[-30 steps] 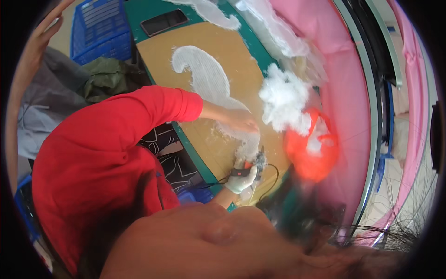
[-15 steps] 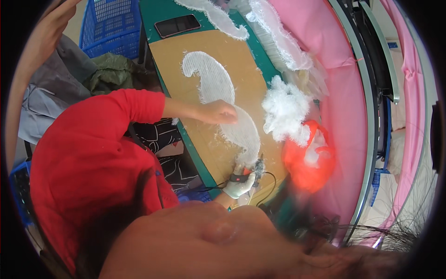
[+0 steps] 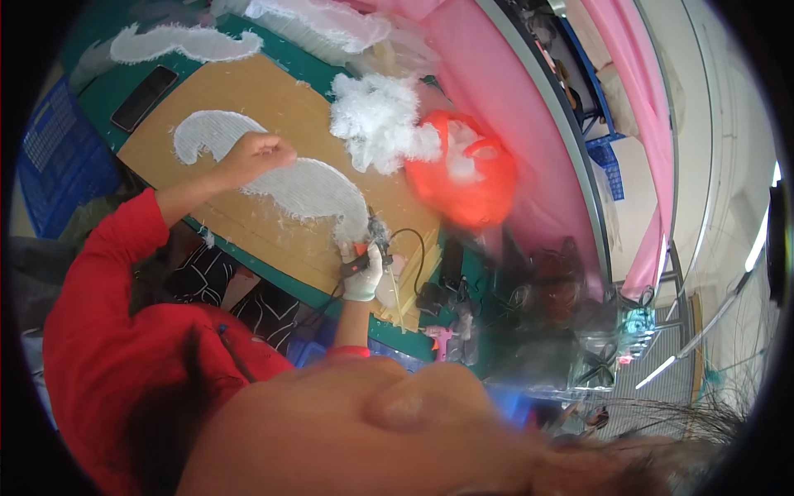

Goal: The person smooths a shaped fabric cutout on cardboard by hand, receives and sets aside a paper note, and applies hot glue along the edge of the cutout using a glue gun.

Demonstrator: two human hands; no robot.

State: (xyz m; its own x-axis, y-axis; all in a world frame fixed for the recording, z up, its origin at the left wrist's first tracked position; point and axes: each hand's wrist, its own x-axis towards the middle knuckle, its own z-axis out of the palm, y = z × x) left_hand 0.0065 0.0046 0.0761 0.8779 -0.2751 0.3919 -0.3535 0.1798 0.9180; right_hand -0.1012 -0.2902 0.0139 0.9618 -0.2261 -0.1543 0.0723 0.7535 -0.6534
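A white ribbed, fuzzy-edged moustache-shaped piece [image 3: 310, 188] lies across brown cardboard [image 3: 248, 91]. Above its narrow middle is my bare left hand [image 3: 260, 157], fingers curled closed; what they may pinch is hidden. My right hand [image 3: 362, 279], in a pale glove, grips a dark corded tool [image 3: 376, 236] with an orange part, apparently a glue gun. Its tip is by the piece's near right end. White fluff clings around the tool. A dark cable [image 3: 420, 248] loops out beside it.
A second white moustache shape [image 3: 186, 43] and a phone [image 3: 145, 97] lie on the green table at the far left. White fluff [image 3: 376, 120] and a red bag [image 3: 463, 182] stand right of the cardboard. A pink glue gun [image 3: 440, 339] is near the front; a blue crate [image 3: 62, 157] is at left.
The view has turned, so the table sits further left and more of its right end shows. Another person's arm at the upper left is out of view. My right hand still grips the tool.
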